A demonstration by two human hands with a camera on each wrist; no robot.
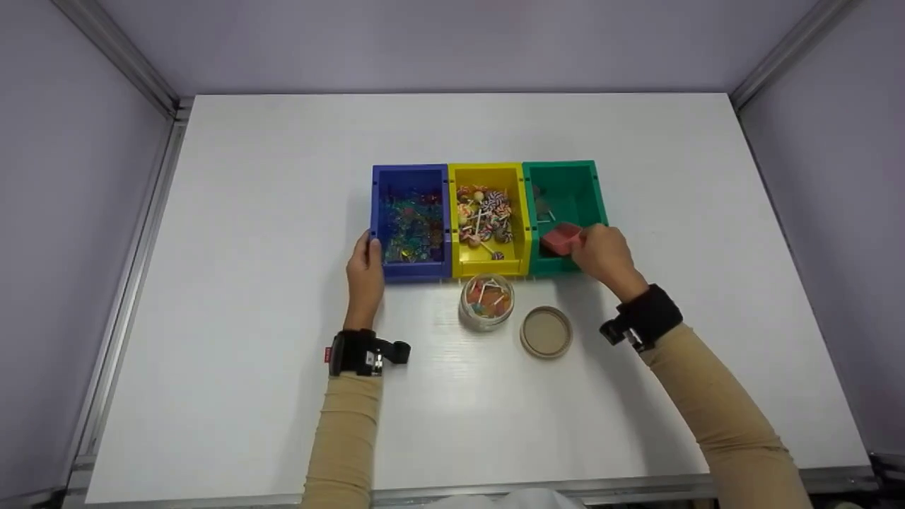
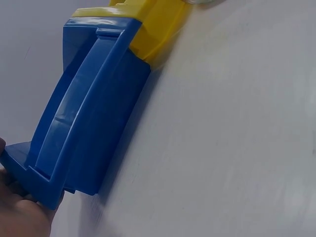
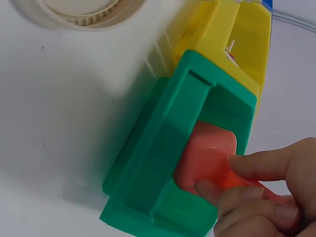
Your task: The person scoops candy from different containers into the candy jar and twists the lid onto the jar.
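My right hand (image 1: 606, 256) grips a red scoop (image 1: 561, 239) by its handle, and the scoop's bowl dips into the green bin (image 3: 173, 113) near its front. A few lollipops (image 1: 543, 206) lie at that bin's left side. My left hand (image 1: 365, 272) holds the left wall of the blue bin (image 2: 84, 103), thumb over the rim. Wrapped candies in clear and coloured film fill part of the blue bin. Between the two stands the yellow bin (image 1: 490, 267) with striped lollipops (image 1: 488, 212). In front is an uncapped glass jar (image 1: 486, 304) containing lollipops.
A round beige lid (image 1: 546, 332) lies on the white table (image 1: 452, 410) to the right of the jar. The three bins stand side by side, touching. Pale walls (image 1: 452, 46) with metal frame edges enclose the table at the back and sides.
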